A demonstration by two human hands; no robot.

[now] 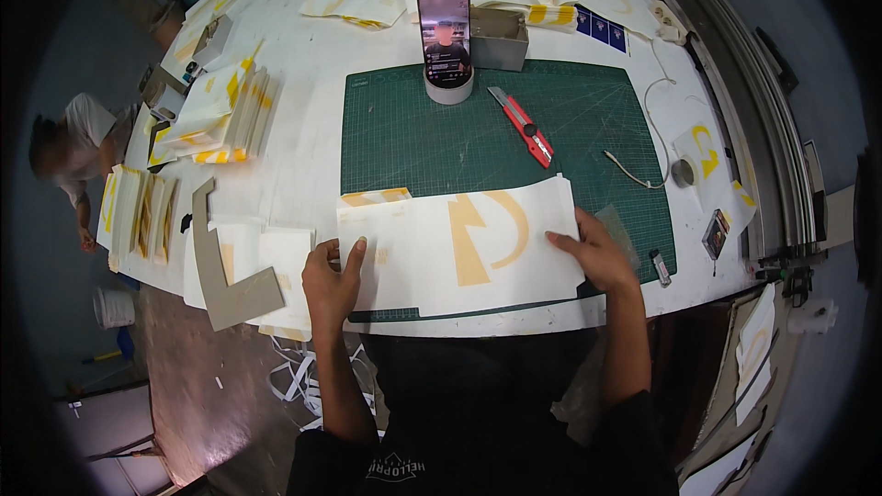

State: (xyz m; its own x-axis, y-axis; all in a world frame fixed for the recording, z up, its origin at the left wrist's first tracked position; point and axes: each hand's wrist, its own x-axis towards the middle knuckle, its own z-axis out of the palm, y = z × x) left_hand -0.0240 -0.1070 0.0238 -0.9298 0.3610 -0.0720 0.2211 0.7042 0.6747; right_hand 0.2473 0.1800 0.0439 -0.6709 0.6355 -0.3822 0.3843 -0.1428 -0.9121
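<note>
A white printed sheet (404, 257) with pale orange shapes lies across the near part of a green cutting mat (404, 138), its right end slightly raised. At its left edge is my left hand (333, 283), thumb over the paper and the fingers curled by the edge. My right hand (602, 255) pinches the right edge, thumb on top and fingertips partly hidden. Beyond the sheet rests a red utility knife (525, 131). A grey L-shaped board template (223, 266) lies left of my left hand, over other white sheets (294, 266).
A phone (445, 37) stands on a white round holder before a grey box (501, 39). Stacks of folded printed paper (220, 115) fill the table's left side. A white cable (648, 110), a lighter (660, 266) and a small box (716, 234) are at right. Another person (87, 142) is far left.
</note>
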